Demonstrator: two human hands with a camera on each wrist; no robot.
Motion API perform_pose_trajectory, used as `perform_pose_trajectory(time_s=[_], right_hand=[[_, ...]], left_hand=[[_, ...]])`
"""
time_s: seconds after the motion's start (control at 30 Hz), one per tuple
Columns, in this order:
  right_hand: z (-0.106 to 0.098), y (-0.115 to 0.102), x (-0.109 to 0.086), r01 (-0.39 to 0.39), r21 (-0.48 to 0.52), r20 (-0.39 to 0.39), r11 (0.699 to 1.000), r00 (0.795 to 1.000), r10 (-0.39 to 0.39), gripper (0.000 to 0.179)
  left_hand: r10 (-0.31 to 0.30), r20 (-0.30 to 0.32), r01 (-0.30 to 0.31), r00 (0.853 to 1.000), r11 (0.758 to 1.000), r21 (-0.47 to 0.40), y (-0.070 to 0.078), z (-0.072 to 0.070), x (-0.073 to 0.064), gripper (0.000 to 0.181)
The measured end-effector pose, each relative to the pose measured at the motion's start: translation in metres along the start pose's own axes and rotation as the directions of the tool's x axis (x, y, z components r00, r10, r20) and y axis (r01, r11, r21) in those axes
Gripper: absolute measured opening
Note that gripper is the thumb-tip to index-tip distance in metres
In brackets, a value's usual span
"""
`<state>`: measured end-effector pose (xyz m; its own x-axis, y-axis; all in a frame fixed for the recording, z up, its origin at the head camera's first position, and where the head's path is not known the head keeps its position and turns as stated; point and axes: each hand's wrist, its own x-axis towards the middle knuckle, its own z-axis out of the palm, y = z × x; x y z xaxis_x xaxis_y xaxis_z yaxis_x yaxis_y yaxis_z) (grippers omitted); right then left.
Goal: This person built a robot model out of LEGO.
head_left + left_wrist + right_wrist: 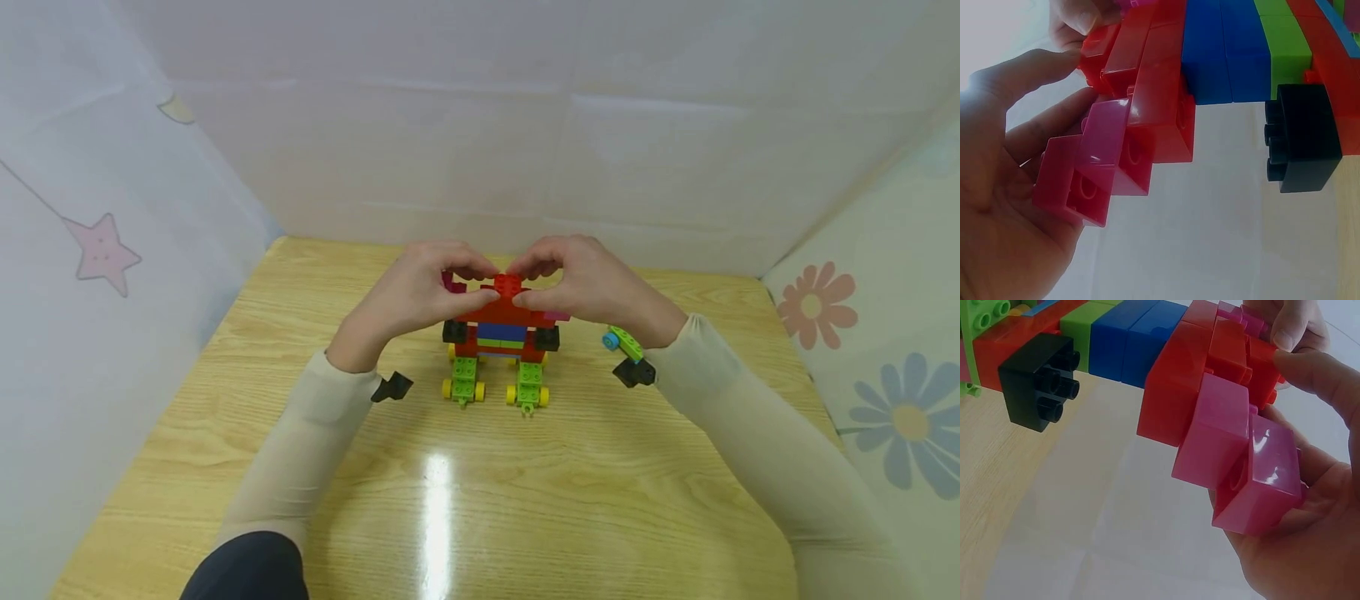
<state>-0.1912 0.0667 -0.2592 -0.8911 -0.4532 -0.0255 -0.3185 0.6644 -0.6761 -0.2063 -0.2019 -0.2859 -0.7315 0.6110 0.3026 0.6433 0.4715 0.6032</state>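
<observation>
A toy figure of building bricks stands upright on the table. At its top is a small red brick. My left hand pinches this brick from the left, thumb in front and fingers behind. From the other side my right hand does the same. Wider red bricks lie below, with stepped pink bricks at the sides, close to the palms. Under them come blue bricks and lime bricks. A black brick juts out on each side. Green wheeled bases with yellow wheels form the feet.
A lime piece with a blue wheel lies on the wooden table by the right wrist. Black mounts show at both wrists. Pale cloth walls rise behind and at both sides.
</observation>
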Motion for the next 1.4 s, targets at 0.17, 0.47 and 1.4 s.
perform_pose_trajectory(time_s=[0.17, 0.47, 1.4], right_hand=[[-0.0001, 0.0017, -0.0001, -0.038, 0.010, 0.002, 0.999, 0.999, 0.038, 0.039], [-0.0009, 0.0024, -0.0004, -0.055, 0.020, 0.015, 0.998, 0.998, 0.055, 0.035], [0.0029, 0.0039, -0.0029, -0.065, -0.006, 0.019, 0.998, 0.998, 0.065, 0.041]], left_hand=[[-0.026, 0.017, 0.026, 1.000, 1.000, -0.009, 0.0010, -0.0008, 0.0014, 0.027], [-0.049, 0.041, 0.049, 0.998, 0.999, 0.004, 0.0003, -0.0014, 0.0033, 0.026], [-0.047, 0.029, 0.049, 0.998, 0.997, -0.055, -0.0072, 0.0025, -0.0012, 0.025]])
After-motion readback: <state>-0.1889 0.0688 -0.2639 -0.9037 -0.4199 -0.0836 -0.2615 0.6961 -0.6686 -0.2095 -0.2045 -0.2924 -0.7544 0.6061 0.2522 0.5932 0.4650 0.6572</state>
